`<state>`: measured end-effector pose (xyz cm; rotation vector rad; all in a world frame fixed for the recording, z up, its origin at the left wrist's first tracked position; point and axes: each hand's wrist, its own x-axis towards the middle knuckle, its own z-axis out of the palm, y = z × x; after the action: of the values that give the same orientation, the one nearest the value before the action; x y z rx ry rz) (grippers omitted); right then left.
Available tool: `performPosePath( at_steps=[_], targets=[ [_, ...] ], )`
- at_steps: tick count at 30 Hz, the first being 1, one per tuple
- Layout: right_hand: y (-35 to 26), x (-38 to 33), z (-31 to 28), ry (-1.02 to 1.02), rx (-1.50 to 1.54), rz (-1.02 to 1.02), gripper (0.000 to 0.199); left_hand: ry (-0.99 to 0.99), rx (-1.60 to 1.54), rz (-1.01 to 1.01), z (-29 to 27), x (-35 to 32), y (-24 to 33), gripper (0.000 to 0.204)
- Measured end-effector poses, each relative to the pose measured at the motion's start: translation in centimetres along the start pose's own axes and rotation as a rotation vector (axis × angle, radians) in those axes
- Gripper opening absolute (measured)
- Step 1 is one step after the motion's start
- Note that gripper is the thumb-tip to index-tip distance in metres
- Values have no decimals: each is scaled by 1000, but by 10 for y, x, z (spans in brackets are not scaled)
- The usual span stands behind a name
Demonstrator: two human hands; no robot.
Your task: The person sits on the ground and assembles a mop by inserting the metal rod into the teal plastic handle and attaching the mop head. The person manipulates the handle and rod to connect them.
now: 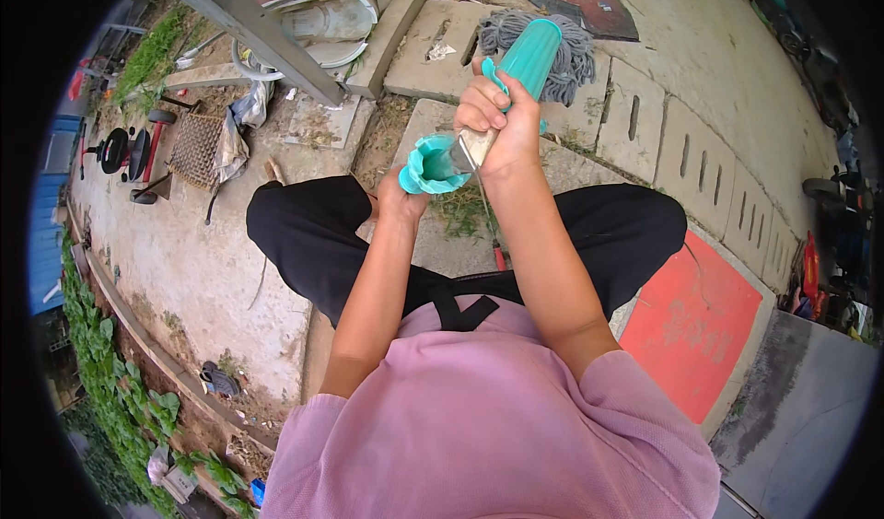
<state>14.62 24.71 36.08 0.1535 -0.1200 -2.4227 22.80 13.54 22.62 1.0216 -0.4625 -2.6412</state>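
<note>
My right hand [505, 118] is closed round the lower part of a teal ridged plastic sleeve [534, 54], which points up and away to the right. From under that fist a pale piece [477, 143] with a flat grey metal end sticks out; its kind is unclear. The metal end meets a teal plastic cup with a scalloped rim [431, 163]. My left hand [402, 197] grips this cup from the near side, its fingers mostly hidden. Below, a thin rod with a red handle [500, 257], perhaps a screwdriver, shows between my legs.
Beyond the sleeve lies a grey string mop head [497, 33] on concrete slabs. A metal post [253, 31] slants at upper left, near a white-rimmed tub [336, 26]. A woven mat [195, 151] and a red-framed wheeled cart [138, 155] stand left. A red board [695, 326] lies right.
</note>
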Motion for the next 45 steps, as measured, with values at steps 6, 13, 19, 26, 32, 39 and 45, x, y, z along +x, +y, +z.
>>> performPosePath(
  at_steps=[6,13,19,26,32,39,45],
  targets=[
    [47,-25,-5,-3,-158,226,25,-224,265,-164,-1,35,10,22],
    [51,-26,11,-150,-372,155,29,-35,109,11,3,37,77,24],
    [16,11,10,-146,-518,-114,26,232,-150,297,-27,22,120,15],
    [-14,22,-26,175,-572,-283,20,46,97,829,45,-23,164,12],
    [-24,15,-32,243,-200,-374,18,5,329,802,81,-1,160,15],
    [-48,20,-42,337,-196,-397,13,132,904,1113,49,5,111,17],
    [-67,44,-39,419,-246,-447,9,-112,1970,1762,46,-59,67,34]
  ],
)
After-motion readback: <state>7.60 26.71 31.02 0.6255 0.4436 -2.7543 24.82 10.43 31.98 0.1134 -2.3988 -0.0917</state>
